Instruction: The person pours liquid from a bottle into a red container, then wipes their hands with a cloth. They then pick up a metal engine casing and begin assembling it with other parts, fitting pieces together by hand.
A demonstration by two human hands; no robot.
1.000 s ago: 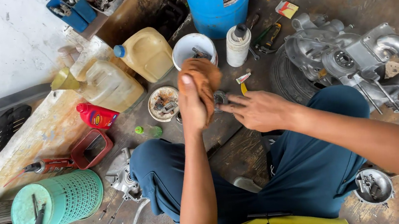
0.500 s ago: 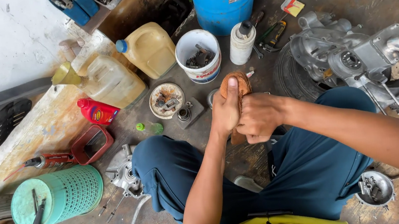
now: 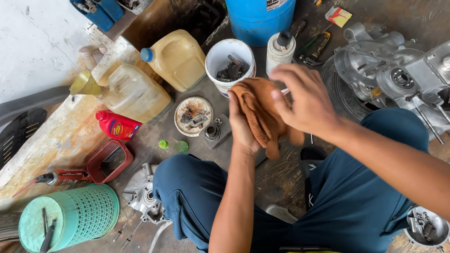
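My left hand (image 3: 242,126) is raised in front of me and holds a brown cloth (image 3: 259,115) that drapes over its fingers. My right hand (image 3: 303,98) presses on the same cloth from the right, fingers spread over its upper edge. Both hands hover above my knees in blue trousers (image 3: 198,192). Just beyond the cloth stand a white bucket (image 3: 220,52) of dark metal parts and a white bottle (image 3: 280,51) with a black cap. Whether anything is wrapped inside the cloth is hidden.
A grey engine casing (image 3: 401,76) lies at right, a blue drum (image 3: 260,2) at the back. Two yellowish jugs (image 3: 174,57), a red bottle (image 3: 117,126), a round dish of parts (image 3: 194,116), a red funnel tray (image 3: 108,161) and a green basket (image 3: 71,215) sit left.
The view has shifted. My hands rose with the cloth, and my right hand opened from a clasp to lie spread on it.
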